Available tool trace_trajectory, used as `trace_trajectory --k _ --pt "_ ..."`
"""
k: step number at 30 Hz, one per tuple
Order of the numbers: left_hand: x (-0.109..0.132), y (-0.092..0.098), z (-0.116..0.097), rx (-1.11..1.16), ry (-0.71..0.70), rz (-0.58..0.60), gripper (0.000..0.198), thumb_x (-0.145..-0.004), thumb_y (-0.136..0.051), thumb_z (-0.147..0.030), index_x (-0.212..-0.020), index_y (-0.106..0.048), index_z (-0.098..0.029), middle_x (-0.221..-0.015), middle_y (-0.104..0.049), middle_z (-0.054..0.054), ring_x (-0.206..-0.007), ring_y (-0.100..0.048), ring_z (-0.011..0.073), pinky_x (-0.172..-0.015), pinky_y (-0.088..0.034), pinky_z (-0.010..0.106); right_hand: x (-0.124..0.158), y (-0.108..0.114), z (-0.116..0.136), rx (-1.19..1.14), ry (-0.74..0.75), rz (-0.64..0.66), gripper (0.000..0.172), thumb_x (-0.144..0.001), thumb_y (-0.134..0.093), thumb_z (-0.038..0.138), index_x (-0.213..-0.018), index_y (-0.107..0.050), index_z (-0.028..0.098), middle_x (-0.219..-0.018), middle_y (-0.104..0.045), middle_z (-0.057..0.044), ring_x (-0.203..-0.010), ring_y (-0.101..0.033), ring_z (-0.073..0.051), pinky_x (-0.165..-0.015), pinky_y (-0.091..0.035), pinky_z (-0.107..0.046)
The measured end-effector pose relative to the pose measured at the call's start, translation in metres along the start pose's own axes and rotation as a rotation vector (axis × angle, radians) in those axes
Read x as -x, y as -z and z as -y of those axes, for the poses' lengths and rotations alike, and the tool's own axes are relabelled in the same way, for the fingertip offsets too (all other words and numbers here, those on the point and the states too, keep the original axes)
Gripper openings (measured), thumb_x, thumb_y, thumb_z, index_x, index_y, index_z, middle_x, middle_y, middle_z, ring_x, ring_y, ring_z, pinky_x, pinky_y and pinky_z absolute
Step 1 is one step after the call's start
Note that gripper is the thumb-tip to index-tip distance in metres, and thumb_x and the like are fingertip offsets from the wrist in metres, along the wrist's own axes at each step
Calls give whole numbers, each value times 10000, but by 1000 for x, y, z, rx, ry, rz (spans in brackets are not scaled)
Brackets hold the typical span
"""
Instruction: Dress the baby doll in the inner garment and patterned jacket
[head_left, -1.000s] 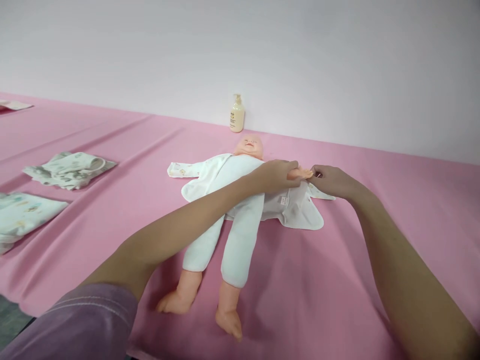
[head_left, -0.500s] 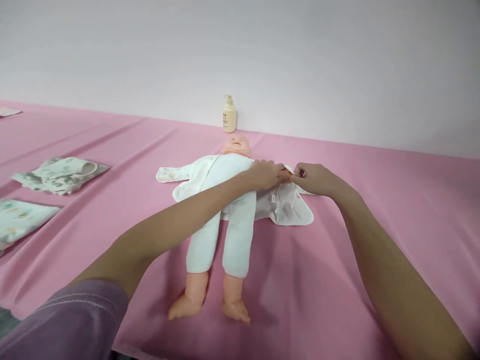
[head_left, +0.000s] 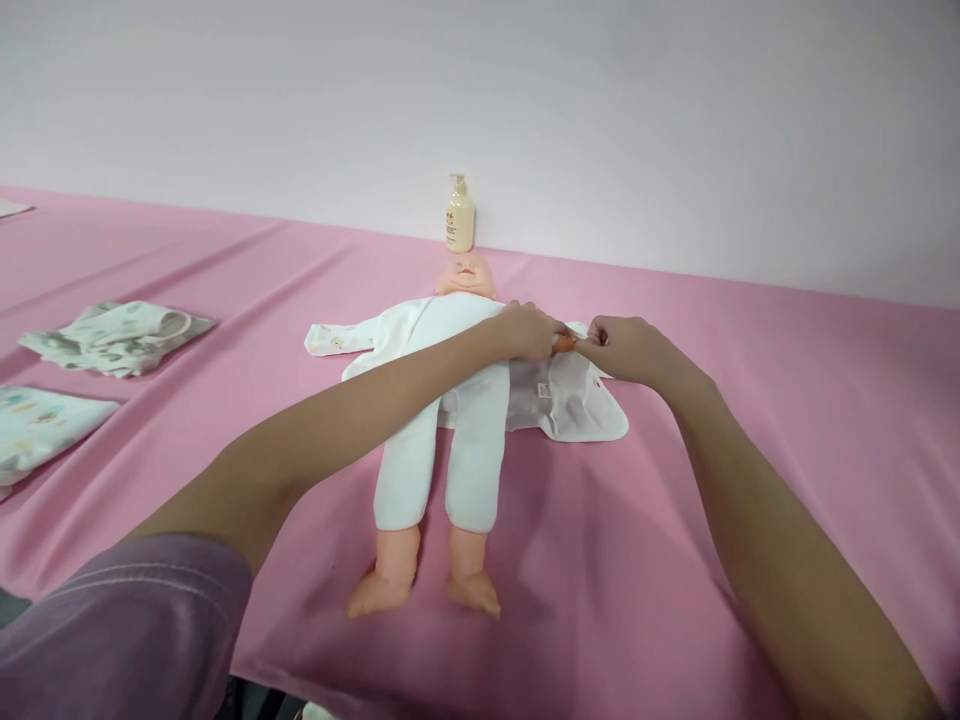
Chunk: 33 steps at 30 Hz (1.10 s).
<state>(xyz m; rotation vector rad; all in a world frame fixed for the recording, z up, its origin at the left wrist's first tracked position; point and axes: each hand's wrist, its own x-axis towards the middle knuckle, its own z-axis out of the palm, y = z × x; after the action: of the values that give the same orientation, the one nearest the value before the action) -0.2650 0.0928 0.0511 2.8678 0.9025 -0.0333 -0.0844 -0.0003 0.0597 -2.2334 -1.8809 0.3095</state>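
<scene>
From where I stand, a doll (head_left: 471, 425) lies on its back in the middle of the frame, on a table (head_left: 622, 570) spread with pink cloth, its head toward the pale wall (head_left: 675, 150) and its bare feet (head_left: 390, 572) pointing to the lower edge. It wears a white suit that reaches over its legs. A white jacket (head_left: 592, 415) is opened out at its shoulders: one printed sleeve (head_left: 337, 340) stretches away to the left of centre, and the other half fans out right of centre, a small label showing on its inner side. The person's left hand (head_left: 529, 332) reaches across the doll from the lower left, its fingers closed around the doll's arm, with a bit of the doll's hand (head_left: 564, 344) poking out past them. The right hand (head_left: 622, 348) comes in from the lower right, fingers curled inward, its thumb tip at the doll's hand beside white cloth; I cannot tell whether it is pinching the cloth or the little hand. Just above the doll's head stands a cream pump bottle (head_left: 460, 217), upright near the wall. At the left of the frame lie two patterned garments, a rumpled one (head_left: 120, 337) and, below it, a folded one (head_left: 49, 425) cut by the edge.
</scene>
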Motion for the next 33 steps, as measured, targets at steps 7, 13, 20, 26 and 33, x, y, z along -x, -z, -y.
trace_trajectory --k 7,13,20,26,33 --pt "-5 -1 21 78 -18 -34 370 -936 -737 -506 -1185 -838 -252 -1123 -802 86 -1098 -727 320 -999 -540 432 3 -10 21 -45 30 -41 337 -958 -688 466 -782 -530 227 -782 -652 -54 -672 -564 -198 -634 -397 -367" --pt "8 -3 56 34 -40 -244 524 -871 -857 -446 -1346 -743 -257 -1378 -724 102 -1315 -571 381 -1037 -489 498 -10 -26 20 -171 48 -68 218 -922 -714 320 -769 -590 225 -811 -668 -65 -708 -585 -212 -643 -435 -374" --pt "6 -5 31 -55 -105 -266 496 -994 -653 -109 -1479 -648 -214 -1528 -625 159 -1364 -553 364 -1036 -487 555 -16 -52 38 -311 176 -210 274 -1019 -654 283 -786 -519 230 -827 -615 -35 -818 -577 -196 -809 -488 -380" --pt "7 16 31 -182 -99 -222 395 -991 -551 -58 -1307 -763 -163 -1387 -746 153 -1268 -687 372 -917 -484 490 -3 -43 40 -310 193 -169 161 -1078 -626 290 -940 -568 234 -996 -683 -45 -881 -576 -160 -851 -475 -333" --pt "20 35 49 -399 -137 -134 382 -1041 -557 -66 -1364 -753 -126 -1442 -710 200 -1379 -638 437 -920 -505 508 37 -44 28 21 151 -60 391 -955 -791 553 -981 -578 226 -985 -732 -90 -795 -564 -215 -738 -397 -371"
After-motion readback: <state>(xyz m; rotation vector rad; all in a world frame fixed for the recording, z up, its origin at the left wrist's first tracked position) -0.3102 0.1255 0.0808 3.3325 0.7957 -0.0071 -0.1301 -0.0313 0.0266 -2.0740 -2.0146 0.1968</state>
